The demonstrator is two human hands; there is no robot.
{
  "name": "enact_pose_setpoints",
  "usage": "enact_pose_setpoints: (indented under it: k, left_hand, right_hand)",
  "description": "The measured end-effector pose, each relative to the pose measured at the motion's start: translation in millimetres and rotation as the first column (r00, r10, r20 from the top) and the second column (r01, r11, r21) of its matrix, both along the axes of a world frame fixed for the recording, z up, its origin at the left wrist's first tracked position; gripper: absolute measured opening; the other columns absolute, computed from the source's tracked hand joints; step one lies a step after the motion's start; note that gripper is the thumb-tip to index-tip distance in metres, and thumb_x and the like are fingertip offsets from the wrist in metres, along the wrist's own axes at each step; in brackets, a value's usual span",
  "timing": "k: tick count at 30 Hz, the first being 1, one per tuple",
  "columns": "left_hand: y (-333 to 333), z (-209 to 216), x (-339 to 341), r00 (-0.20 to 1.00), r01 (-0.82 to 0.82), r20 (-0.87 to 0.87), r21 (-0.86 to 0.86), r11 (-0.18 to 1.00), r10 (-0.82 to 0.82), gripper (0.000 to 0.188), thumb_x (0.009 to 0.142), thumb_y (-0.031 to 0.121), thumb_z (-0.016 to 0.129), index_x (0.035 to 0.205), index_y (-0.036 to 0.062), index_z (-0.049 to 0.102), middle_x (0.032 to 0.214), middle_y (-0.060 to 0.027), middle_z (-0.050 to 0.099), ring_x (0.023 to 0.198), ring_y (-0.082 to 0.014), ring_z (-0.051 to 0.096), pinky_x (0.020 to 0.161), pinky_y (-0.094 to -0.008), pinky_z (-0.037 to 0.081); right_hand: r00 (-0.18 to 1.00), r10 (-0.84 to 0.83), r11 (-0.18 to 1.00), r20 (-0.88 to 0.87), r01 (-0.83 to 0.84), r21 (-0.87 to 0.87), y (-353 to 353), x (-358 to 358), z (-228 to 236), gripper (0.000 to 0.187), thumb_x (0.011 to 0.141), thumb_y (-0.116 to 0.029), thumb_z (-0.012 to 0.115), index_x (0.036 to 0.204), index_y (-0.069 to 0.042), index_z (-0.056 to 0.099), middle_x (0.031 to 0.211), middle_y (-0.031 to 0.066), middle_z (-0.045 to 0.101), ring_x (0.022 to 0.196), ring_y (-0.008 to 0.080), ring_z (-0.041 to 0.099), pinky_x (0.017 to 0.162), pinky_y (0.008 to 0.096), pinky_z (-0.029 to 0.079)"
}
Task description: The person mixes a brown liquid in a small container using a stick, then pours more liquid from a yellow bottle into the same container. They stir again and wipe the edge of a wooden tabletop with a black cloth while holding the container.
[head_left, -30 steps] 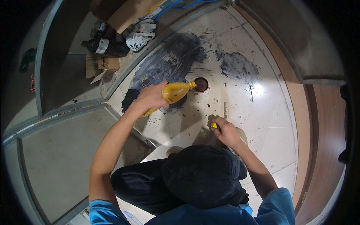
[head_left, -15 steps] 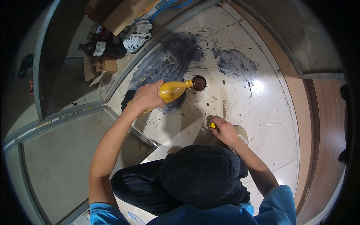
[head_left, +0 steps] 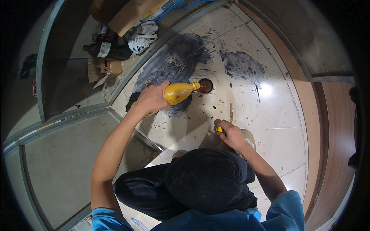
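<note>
My left hand [head_left: 152, 99] is wrapped round a yellow plastic bottle [head_left: 178, 93], which lies tilted with its neck to the right. The bottle's open mouth is at the left rim of a small round dark-brown cup [head_left: 207, 87] on the floor. A thin trace seems to run from the mouth into the cup, too small to be sure of. Low over the floor by my right shoe, my right hand [head_left: 232, 135] pinches a small yellow bottle cap [head_left: 219, 129].
Dark grey smears [head_left: 169, 61] cover part of the pale tiled floor [head_left: 269, 127]. Metal frame panels [head_left: 77, 154] stand at the left. Beyond them lie a dark bottle [head_left: 106, 51], a white plastic bag [head_left: 143, 38] and cardboard boxes [head_left: 106, 69]. A brown wooden panel [head_left: 339, 138] borders the right.
The bottle's mouth has shifted very slightly at the cup's left rim. My right hand keeps the cap in the same place, and the view has moved a little.
</note>
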State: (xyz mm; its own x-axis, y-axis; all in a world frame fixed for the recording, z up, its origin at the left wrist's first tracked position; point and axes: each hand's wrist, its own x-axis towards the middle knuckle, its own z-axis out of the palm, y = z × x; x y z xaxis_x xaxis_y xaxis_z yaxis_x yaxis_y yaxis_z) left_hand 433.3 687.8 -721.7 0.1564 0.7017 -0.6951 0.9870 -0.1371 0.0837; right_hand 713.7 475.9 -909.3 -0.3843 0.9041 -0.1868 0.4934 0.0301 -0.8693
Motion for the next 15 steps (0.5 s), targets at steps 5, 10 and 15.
enact_pose_setpoints:
  k: [5,10,15]
  left_hand:
    - [-5.0,-2.7,-2.6,1.0,-0.008,0.024,0.007,1.0,0.008,0.062,0.065,0.018,0.091,0.118,0.0091,0.06,0.112,-0.0201,0.077,0.11,-0.0444,0.072,0.093,-0.0516,0.056]
    - [-9.8,-4.8,-4.8,0.997,-0.035,0.064,0.0,0.999,0.035,0.062,0.065,0.018,0.09,0.117,0.0087,0.059,0.112,-0.02,0.076,0.111,-0.0454,0.071,0.093,-0.0522,0.056]
    - [-11.0,-7.3,-7.0,0.996,-0.059,0.062,-0.015,0.998,0.06,0.063,0.064,0.019,0.091,0.117,0.0084,0.059,0.113,-0.0199,0.077,0.111,-0.046,0.071,0.094,-0.0524,0.055]
  right_hand:
    - [1.0,-0.006,1.0,-0.004,0.006,0.011,2.4,1.1,2.2,0.037,0.089,-0.008,0.075,0.124,-0.007,0.063,0.109,0.0182,0.07,0.101,0.0412,0.072,0.088,0.0491,0.06]
    - [1.0,-0.01,1.0,0.02,0.009,0.014,5.4,2.1,4.3,0.034,0.093,-0.012,0.074,0.124,-0.008,0.063,0.108,0.019,0.07,0.1,0.0419,0.072,0.089,0.05,0.059]
    - [1.0,0.0,1.0,0.002,0.0,0.007,5.6,1.2,7.0,0.033,0.093,-0.012,0.073,0.124,-0.008,0.063,0.109,0.0192,0.07,0.101,0.0423,0.072,0.089,0.0503,0.059]
